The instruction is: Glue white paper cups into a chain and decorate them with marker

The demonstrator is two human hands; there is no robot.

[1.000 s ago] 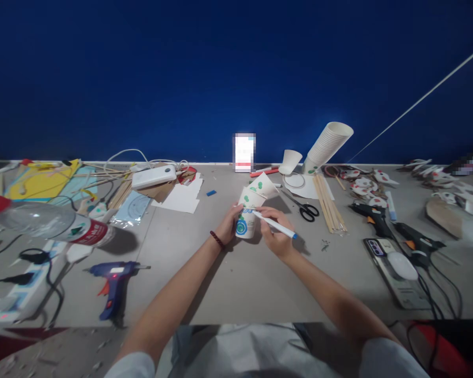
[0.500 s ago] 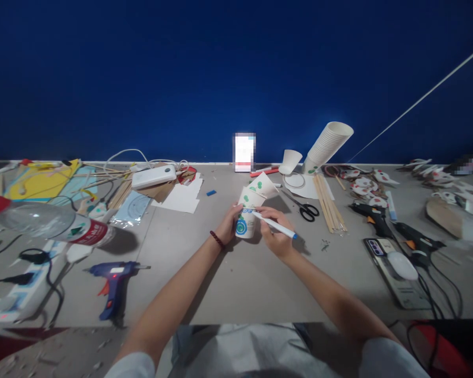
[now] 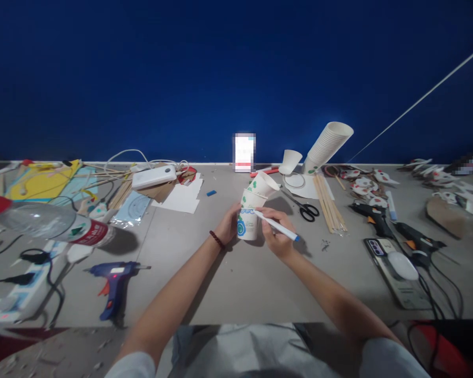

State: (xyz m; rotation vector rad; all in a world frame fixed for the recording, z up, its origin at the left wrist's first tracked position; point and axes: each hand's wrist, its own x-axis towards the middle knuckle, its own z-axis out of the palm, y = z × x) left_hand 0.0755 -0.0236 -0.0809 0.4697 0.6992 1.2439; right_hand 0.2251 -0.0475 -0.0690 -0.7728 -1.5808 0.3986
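Note:
Two or three joined white paper cups (image 3: 247, 227) with green print are in front of me, the upper one (image 3: 265, 185) tilted to the right. My left hand (image 3: 229, 223) is closed around the lower cup from its left side, some fingers hidden behind it. Blue rings and curls are drawn on the lower cup. My right hand (image 3: 279, 231) pinches a white marker (image 3: 278, 226) with a blue end; its tip is at the cup near the blue curls. Whether the tip touches the paper I cannot tell. A small blue cap (image 3: 211, 192) lies on the table beyond my left hand.
A tall leaning stack of paper cups (image 3: 327, 147), scissors (image 3: 308, 211) and wooden sticks (image 3: 330, 205) lie to the right. Black glue guns (image 3: 372, 216) and a phone (image 3: 398, 283) are farther right. At left are a blue glue gun (image 3: 114, 283), a plastic bottle (image 3: 51, 220) and a power strip (image 3: 35, 283).
The cups have turned and shifted slightly to the right, so the upper cup's opening shows more. My right hand and the marker have moved slightly right along with them.

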